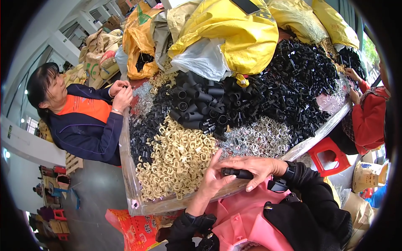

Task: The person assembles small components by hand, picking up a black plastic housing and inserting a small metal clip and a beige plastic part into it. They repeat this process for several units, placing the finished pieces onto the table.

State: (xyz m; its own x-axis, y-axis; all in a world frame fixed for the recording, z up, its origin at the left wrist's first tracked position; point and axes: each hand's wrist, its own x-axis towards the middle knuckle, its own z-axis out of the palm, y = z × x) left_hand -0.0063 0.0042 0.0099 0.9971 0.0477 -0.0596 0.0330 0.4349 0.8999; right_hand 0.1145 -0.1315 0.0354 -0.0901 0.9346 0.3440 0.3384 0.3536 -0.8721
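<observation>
Near the front edge of the table, a small black plastic part (pixel 238 172) is held between my two hands. My left hand (pixel 212 176) pinches its left end, with the thumb below and the index finger pointing up. From the right, my right hand (pixel 261 167) closes over the part, covering some of it. Just left of my hands spreads a heap of beige C-shaped clips (pixel 176 161). Right behind them lie silver curved metal pieces (pixel 268 136). Black tube pieces (pixel 199 102) are piled farther back.
A wooden rim (pixel 171 205) edges the table. Black small parts (pixel 307 75) cover its right side. A yellow sack (pixel 251 42) and a phone (pixel 246 6) are at the back. One co-worker (pixel 83 113) works at left, another (pixel 370 113) at right beside a red stool (pixel 328 157).
</observation>
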